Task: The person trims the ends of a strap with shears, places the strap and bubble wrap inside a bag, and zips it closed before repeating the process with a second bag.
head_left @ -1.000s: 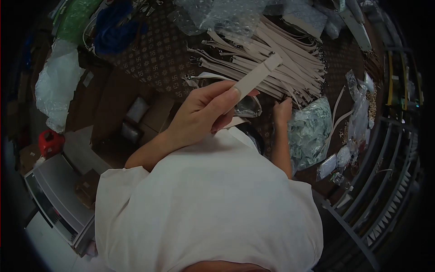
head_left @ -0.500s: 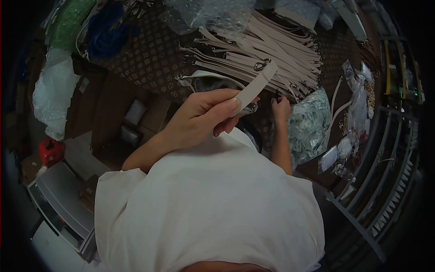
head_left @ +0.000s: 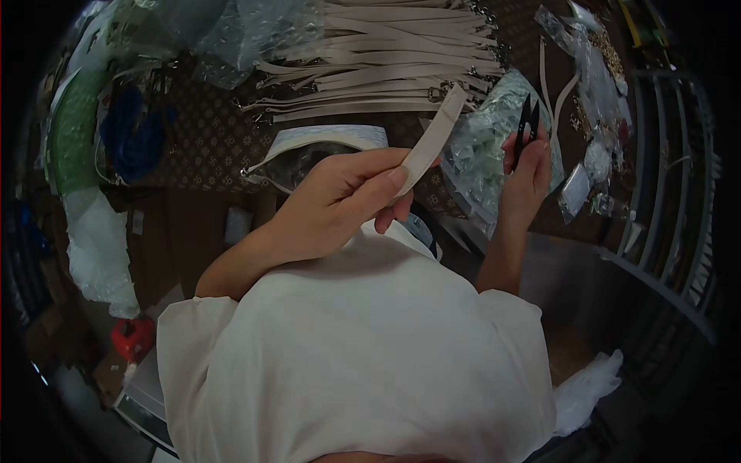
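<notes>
A cream strap is pinched between the thumb and fingers of my left hand, its free end pointing up and right. In my right hand are black thread snips, blades upward and slightly apart. Just beyond my left hand lies a small pale pouch, its mouth gaping and something dark and shiny inside. Many similar cream straps with metal clasps are spread in a pile across the table. A plastic bag of pale green packets sits between the pile and my right hand.
Bubble wrap overlaps the straps' left end. A blue bundle and a green roll are at the left. Clear bags and chains lie on the right, beside a metal rack. A red object stands low on the left.
My right hand has risen and moved right, bringing the snips into clear sight. My left hand still grips the strap. The view has turned, so the table's contents appear shifted.
</notes>
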Tool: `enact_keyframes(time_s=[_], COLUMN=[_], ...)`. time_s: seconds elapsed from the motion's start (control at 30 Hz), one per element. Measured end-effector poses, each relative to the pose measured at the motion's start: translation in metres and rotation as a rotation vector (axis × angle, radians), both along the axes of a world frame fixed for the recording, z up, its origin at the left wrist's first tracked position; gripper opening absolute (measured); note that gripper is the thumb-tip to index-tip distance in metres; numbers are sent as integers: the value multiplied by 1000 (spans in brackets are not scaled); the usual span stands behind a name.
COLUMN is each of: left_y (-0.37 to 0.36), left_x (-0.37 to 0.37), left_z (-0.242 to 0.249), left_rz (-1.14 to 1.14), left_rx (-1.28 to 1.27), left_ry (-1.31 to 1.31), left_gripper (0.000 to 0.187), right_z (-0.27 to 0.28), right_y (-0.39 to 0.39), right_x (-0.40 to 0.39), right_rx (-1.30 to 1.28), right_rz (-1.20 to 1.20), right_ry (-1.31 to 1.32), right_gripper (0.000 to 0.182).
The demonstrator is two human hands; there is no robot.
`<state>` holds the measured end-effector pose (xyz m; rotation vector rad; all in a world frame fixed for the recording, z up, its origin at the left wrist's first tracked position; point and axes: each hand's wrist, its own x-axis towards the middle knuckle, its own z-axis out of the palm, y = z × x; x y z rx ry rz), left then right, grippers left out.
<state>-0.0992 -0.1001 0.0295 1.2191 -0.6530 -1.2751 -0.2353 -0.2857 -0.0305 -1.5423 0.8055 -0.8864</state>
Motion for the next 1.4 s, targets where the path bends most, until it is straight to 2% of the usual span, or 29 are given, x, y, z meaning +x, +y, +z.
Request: enact_keyframes(time_s=[0.03,0.1,0.13,0.23,0.87,0.97,1.03,1.13,1.4], left_y=[-3,-8,-10,-15,-22,-23,-24,-23,-24], left_x=[-1,-5,-6,-7,-11,-10,-11,-12,-11], left_z=[0,1,2,3,2,0,1,1,0], left_rz=[-10,-33,-29,-67,-66,-97,-72,-64,-43], left_rx=[-10,5,12,46,50,41,20,28,4], left_ry=[-12,-1,10,-8,-111,-145,-83,-51,-104], left_gripper=[32,32,32,31,23,22,25,30,37], right_z=[11,27,33,39,32,35,31,30,29], right_y=[6,17,25,44,50,48,47,40,41], right_x=[-5,-14,-18,-24,-25,-28,-26,-20,-20], right_rx=[7,-609,-600,-678,-809,-811,-576,-571,-648], right_rz=[-27,147,127,276,204,257,254,175,198], right_ry=[1,147,152,197,193,237,133,53,110], right_gripper=[31,30,30,37,40,32,30,34,35])
